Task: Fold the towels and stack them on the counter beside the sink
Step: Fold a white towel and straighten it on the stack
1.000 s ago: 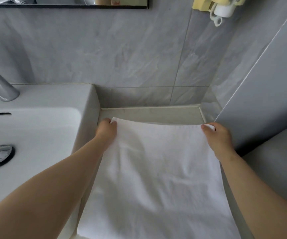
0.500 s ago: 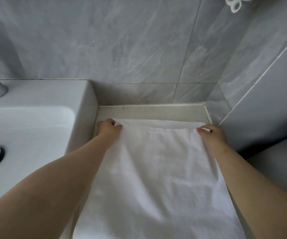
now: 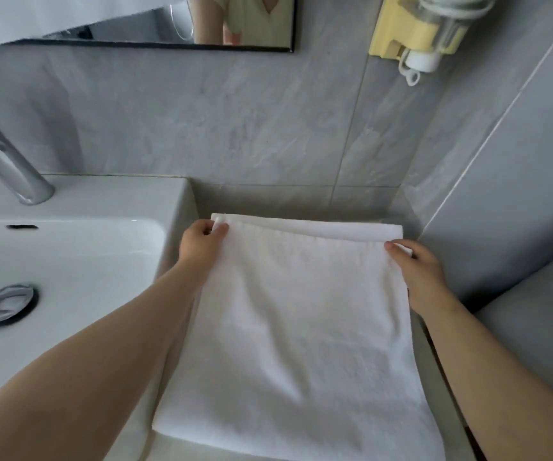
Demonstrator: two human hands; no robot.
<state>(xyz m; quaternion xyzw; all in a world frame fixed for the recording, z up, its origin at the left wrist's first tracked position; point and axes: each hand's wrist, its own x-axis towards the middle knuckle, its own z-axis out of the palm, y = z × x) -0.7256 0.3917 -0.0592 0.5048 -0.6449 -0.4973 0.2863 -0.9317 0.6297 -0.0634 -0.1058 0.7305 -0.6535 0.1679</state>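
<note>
Two far corners of the soft, light towel (image 3: 301, 327), lying doubled on the tabletop (image 3: 436, 394) beside the sink (image 3: 175, 201), are pinched by the left grip (image 3: 200, 242) and right grip (image 3: 414, 264), likely the best hold, as limp cloth sags elsewhere.

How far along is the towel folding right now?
Done: the towel lies doubled over beside the sink. In hand: left hand and right hand pinch the top layer's far corners, nearly meeting the layer beneath. Left: further folds and stacking; no finished stack shows.
</note>
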